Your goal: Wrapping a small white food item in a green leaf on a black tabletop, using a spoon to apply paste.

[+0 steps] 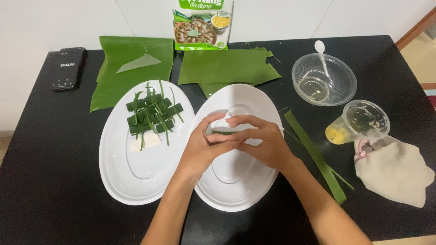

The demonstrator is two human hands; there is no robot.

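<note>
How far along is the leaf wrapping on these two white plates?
Done: several small green leaf parcels sit stacked on the left plate. In hand: the left hand and right hand pinch one folded green piece over the right plate, which holds nothing else. Left: a long leaf strip, cut banana leaves and a sheet of pale dough lie unused.

**Even indoor light, sharp centre, mild bending at the edges**

The scene is lit brightly and evenly from above. Soft sheen is seen on the two white oval plates (136, 181), and small highlights are caught on the clear plastic bowl (324, 79). Only faint shadows are cast beneath the hands. Detail in the black table (54, 172) is largely swallowed by its darkness. The centre is rendered sharply; slight wide-angle curving is noticed along the table's edges.
</note>
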